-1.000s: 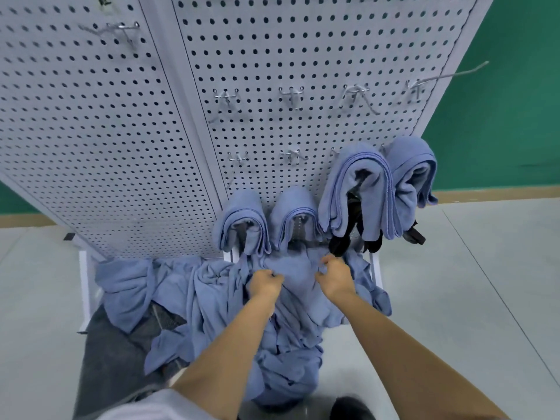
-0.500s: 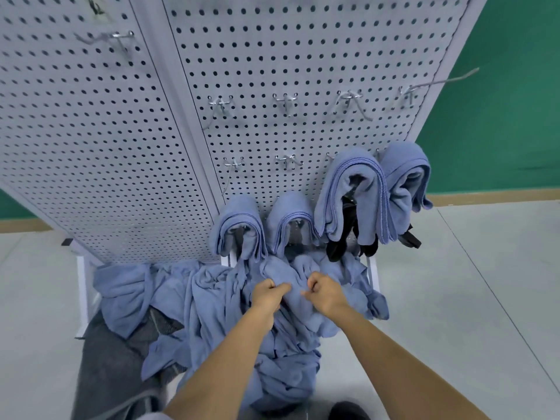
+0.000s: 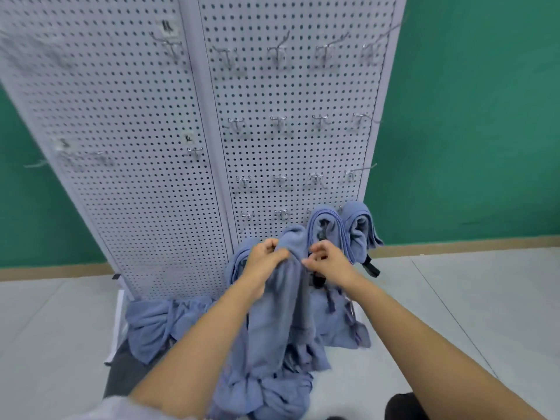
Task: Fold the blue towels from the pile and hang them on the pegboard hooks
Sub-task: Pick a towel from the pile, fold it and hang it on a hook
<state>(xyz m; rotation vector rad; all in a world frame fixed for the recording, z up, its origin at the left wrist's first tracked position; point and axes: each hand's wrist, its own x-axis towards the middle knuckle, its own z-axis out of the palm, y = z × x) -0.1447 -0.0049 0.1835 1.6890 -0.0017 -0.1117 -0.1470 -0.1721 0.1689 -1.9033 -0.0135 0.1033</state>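
One towel (image 3: 285,313) | hangs from left hand (image 3: 266,257) | right hand (image 3: 328,263) maybe pinching

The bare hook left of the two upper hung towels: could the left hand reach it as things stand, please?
Probably yes: the left hand, gripping the blue towel, is just below that hook, with only bare pegboard between.
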